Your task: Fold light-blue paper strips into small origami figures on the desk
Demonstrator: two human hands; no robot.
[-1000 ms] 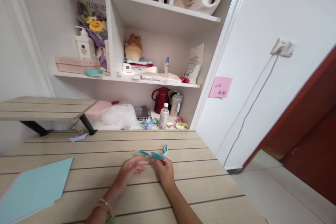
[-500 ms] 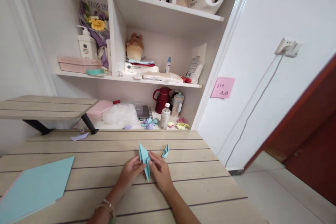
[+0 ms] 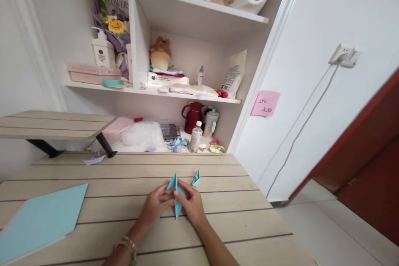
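Note:
Between my two hands is a folded piece of light-blue origami paper (image 3: pixel 178 208), its pointed ends at top and bottom. My left hand (image 3: pixel 158 203) pinches its left side, with the thumb near the middle. My right hand (image 3: pixel 188 200) grips the right side, fingers behind and thumb in front. The fingers hide part of the paper's middle. A small light-blue folded paper boat (image 3: pixel 196 178) lies on the table just beyond my right hand, apart from it.
Light-blue paper sheets (image 3: pixel 46 218) lie at the left of the slatted table (image 3: pixel 249 224). A raised stand (image 3: pixel 56 126) is at the back left, a purple folded paper (image 3: pixel 94 160) near its leg. Behind, a shelf (image 3: pixel 187 95) holds a bottle (image 3: pixel 195 138) and several folded papers (image 3: pixel 177 145).
The folded paper has turned in my hands: its top point has swung to the right, and a flap now stands out at the upper left. Both hands have stayed nearly in place.

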